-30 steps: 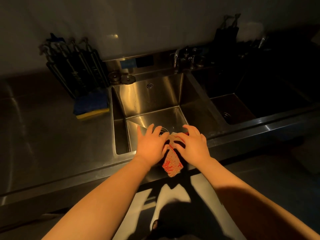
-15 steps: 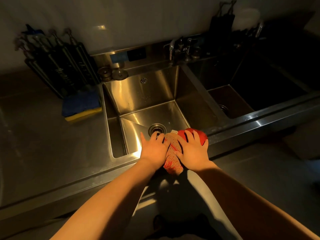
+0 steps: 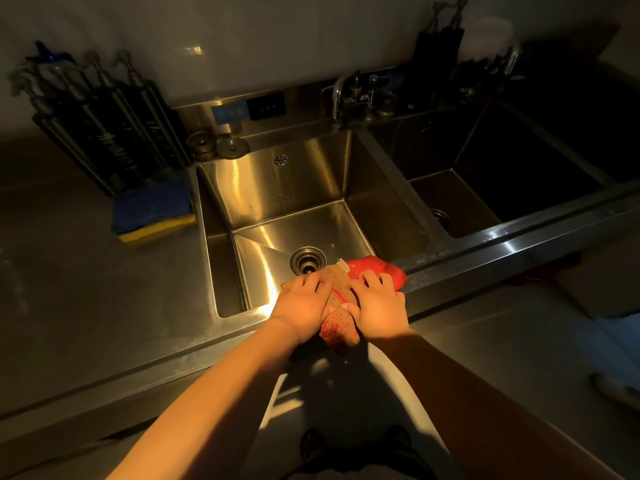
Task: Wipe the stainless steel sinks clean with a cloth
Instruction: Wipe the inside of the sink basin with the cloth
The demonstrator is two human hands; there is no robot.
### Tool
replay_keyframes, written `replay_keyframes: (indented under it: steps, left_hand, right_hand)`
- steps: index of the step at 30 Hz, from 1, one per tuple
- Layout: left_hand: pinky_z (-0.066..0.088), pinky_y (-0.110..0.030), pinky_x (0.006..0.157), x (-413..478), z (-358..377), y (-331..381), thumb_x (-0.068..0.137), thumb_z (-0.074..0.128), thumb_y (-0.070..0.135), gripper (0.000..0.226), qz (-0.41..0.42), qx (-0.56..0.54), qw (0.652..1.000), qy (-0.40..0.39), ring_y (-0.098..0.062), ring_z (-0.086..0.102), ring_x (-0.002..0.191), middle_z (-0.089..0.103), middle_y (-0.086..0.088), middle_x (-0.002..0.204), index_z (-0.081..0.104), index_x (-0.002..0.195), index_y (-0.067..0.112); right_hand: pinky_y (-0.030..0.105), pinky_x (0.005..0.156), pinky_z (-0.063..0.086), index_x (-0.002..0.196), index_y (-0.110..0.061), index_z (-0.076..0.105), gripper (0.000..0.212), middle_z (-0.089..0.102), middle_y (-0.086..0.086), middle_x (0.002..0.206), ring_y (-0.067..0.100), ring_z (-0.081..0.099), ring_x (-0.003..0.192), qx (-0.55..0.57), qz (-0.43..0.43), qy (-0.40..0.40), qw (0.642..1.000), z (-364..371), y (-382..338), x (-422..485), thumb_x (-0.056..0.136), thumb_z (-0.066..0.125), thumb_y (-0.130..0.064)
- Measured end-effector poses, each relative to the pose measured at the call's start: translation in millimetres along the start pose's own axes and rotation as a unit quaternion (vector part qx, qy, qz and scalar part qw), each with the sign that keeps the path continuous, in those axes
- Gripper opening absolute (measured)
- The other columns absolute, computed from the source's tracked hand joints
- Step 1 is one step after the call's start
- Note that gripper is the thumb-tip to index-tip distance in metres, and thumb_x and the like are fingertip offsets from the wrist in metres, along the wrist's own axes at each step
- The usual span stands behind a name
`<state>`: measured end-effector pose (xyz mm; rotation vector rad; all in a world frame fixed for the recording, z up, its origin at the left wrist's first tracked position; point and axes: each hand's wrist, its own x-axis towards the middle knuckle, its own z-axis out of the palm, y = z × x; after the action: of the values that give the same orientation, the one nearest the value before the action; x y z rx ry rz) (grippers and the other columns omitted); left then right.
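A red and tan patterned cloth (image 3: 341, 296) lies over the front rim of the left stainless steel sink (image 3: 273, 188). My left hand (image 3: 303, 304) presses on its left part and my right hand (image 3: 379, 304) on its right part, fingers spread and curled over the fabric. A bright red end of the cloth sticks out past my right fingers toward the divider. The round drain (image 3: 308, 260) sits just beyond my fingertips. The right sink (image 3: 485, 188) lies in deep shadow with its own drain (image 3: 439, 216).
A blue and yellow sponge (image 3: 152, 216) rests on the counter left of the sink. Behind it lean several dark metal rods (image 3: 104, 133). Two round metal plugs (image 3: 218, 145) sit on the back ledge. A tap (image 3: 349, 95) stands between the sinks.
The cloth has been spread further along the front rim, with its red end now showing to the right. Both hands stay on it; the view has shifted slightly.
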<state>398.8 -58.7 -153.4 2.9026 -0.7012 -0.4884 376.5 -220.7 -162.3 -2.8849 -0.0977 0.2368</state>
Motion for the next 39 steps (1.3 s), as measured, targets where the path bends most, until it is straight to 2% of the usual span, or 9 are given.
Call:
replay_keyframes:
  steps: [3,7,12,18,22,25,33,39]
  left_hand:
    - [0.026,-0.04,0.112,0,-4,-11,0.093,0.044,0.047,0.065,0.037,-0.022,0.999,-0.026,-0.027,0.023,0.135,0.019,-0.003,0.155,0.021,0.149,0.022]
    - [0.031,-0.04,0.108,7,-8,-10,0.089,0.055,0.043,0.064,0.024,-0.035,0.999,-0.03,-0.027,0.03,0.129,0.028,-0.003,0.15,0.03,0.144,0.021]
    - [0.038,-0.041,0.102,15,-13,6,0.092,0.051,0.032,0.056,0.019,-0.016,0.999,-0.02,-0.028,0.037,0.123,0.035,-0.002,0.145,0.031,0.143,0.021]
    - [0.042,-0.042,0.097,15,-21,18,0.093,0.05,0.022,0.051,0.004,-0.03,1.0,-0.002,-0.03,0.042,0.117,0.043,-0.006,0.139,0.033,0.141,0.022]
    - [0.046,-0.043,0.092,21,-36,28,0.092,0.053,0.023,0.049,-0.01,-0.025,0.999,0.024,-0.029,0.042,0.119,0.047,-0.007,0.133,0.035,0.137,0.022]
    - [0.047,-0.043,0.089,29,-49,40,0.092,0.052,0.023,0.051,-0.014,-0.009,0.998,0.052,-0.028,0.042,0.118,0.046,-0.005,0.132,0.032,0.139,0.022]
    - [0.043,-0.035,0.073,69,-79,84,0.092,0.053,0.025,0.052,-0.022,0.054,0.994,0.09,-0.028,0.044,0.112,0.048,-0.004,0.125,0.029,0.138,0.025]
    - [0.045,-0.034,0.072,105,-89,123,0.09,0.058,0.028,0.058,-0.018,0.086,0.989,0.116,-0.027,0.043,0.115,0.046,-0.004,0.129,0.027,0.14,0.028]
  right_hand:
    - [0.04,0.086,0.04,0.136,-0.027,0.04,0.046,0.041,0.002,0.132,0.024,0.034,0.118,-0.004,-0.018,-0.003,1.0,-5,0,1,0.093,0.048,-0.042]
    - [0.036,0.085,0.039,0.131,-0.026,0.047,0.039,0.046,0.001,0.128,0.023,0.036,0.114,-0.006,-0.03,0.001,1.0,-9,-2,0,0.095,0.046,-0.039]
    - [0.035,0.087,0.037,0.128,-0.026,0.05,0.033,0.047,0.001,0.126,0.023,0.037,0.113,-0.005,-0.046,0.002,0.999,-11,-2,-2,0.097,0.041,-0.032]
    - [0.036,0.095,0.038,0.133,-0.025,0.045,0.035,0.048,0.002,0.127,0.022,0.04,0.116,-0.013,-0.069,0.029,0.997,-21,2,4,0.098,0.041,-0.027]
    - [0.037,0.088,0.042,0.131,-0.023,0.045,0.038,0.048,0.007,0.125,0.025,0.042,0.113,0.005,-0.068,0.045,0.997,-36,11,13,0.094,0.049,-0.027]
    - [0.04,0.086,0.042,0.133,-0.024,0.043,0.041,0.049,0.007,0.122,0.026,0.042,0.112,0.027,-0.072,0.061,0.995,-50,24,19,0.093,0.051,-0.028]
    - [0.044,0.093,0.037,0.124,-0.025,0.051,0.031,0.046,0.004,0.126,0.024,0.036,0.119,0.071,-0.051,0.096,0.992,-87,76,36,0.094,0.049,-0.029]
    - [0.043,0.088,0.036,0.12,-0.025,0.052,0.028,0.046,0.005,0.122,0.024,0.036,0.116,0.079,-0.048,0.134,0.987,-107,127,47,0.093,0.049,-0.031]
